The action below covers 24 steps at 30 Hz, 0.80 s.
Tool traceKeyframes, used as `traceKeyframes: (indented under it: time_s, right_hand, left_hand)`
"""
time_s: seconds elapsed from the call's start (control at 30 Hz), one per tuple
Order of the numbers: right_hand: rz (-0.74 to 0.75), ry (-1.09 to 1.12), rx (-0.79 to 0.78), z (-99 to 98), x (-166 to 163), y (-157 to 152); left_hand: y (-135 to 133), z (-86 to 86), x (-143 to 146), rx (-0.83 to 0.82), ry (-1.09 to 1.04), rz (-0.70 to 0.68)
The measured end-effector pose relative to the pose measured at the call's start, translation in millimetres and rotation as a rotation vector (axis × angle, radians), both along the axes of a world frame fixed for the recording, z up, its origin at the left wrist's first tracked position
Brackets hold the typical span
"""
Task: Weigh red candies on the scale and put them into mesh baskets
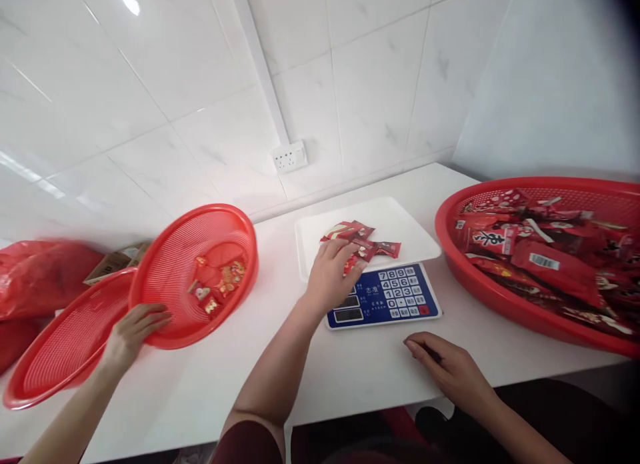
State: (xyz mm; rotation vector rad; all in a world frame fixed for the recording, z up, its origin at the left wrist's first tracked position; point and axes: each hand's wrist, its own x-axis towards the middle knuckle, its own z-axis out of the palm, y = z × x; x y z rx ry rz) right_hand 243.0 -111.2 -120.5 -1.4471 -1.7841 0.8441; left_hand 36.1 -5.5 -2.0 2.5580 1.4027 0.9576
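Observation:
My left hand (330,274) reaches over the near side of a white weighing tray (390,217), its fingers curled around small red snack packets (364,249). Its palm hides part of the pile. Under the tray's front edge, the blue keypad (400,294) of a digital scale faces me; my left hand and wrist cover its left part. My right hand (450,367) rests by the table's near edge, in front of the scale. Its fingers are curled in with nothing visible between them.
A large red basket (500,311) heaped with red packets stands at right. Another person's hand (133,334) touches a tilted red basket (170,271) holding a few packets. Beside it are another red basket (70,344) and a red plastic bag (50,277). A tiled wall (370,104) closes the back.

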Motion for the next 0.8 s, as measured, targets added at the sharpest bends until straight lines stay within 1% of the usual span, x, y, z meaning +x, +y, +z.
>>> traceKeyframes:
  time_s: [0.1, 0.17, 0.23, 0.33, 0.47, 0.53, 0.67, 0.8]
  right_hand:
    - [0.012, 0.002, 0.008, -2.0, 0.0, -0.8]
    - [0.004, 0.006, 0.022, -1.6, 0.0, -1.7]
    - [-0.002, 0.002, 0.037, 0.0, 0.0, -2.7]
    - [0.012, -0.011, 0.050, 3.5, -0.2, -3.5]
    - [0.031, -0.022, 0.053, 7.2, -0.3, -3.1]
    - [0.035, -0.024, 0.052, 7.8, -0.3, -3.0]
    - [0.037, -0.030, 0.059, 7.2, 0.1, -3.6]
    - [0.035, -0.031, 0.055, 6.0, 0.1, -4.2]
  left_hand:
    - [26.4, 5.2, 2.8, -0.103, 0.172, 0.010]
    - [34.9, 6.4, 4.4, -0.187, 0.265, 0.001]
    - [37.3, 6.8, 2.6, -0.238, 0.306, -0.009]
    - [35.4, 5.2, -8.7, -0.249, 0.284, 0.002]
    - [32.7, -0.5, -28.3, -0.225, 0.218, 0.035]
    - [32.2, -2.7, -34.0, -0.212, 0.176, 0.028]
    - [33.0, -2.3, -34.4, -0.157, 0.118, -0.016]
    - [35.8, 1.2, -26.0, -0.115, 0.102, 0.036]
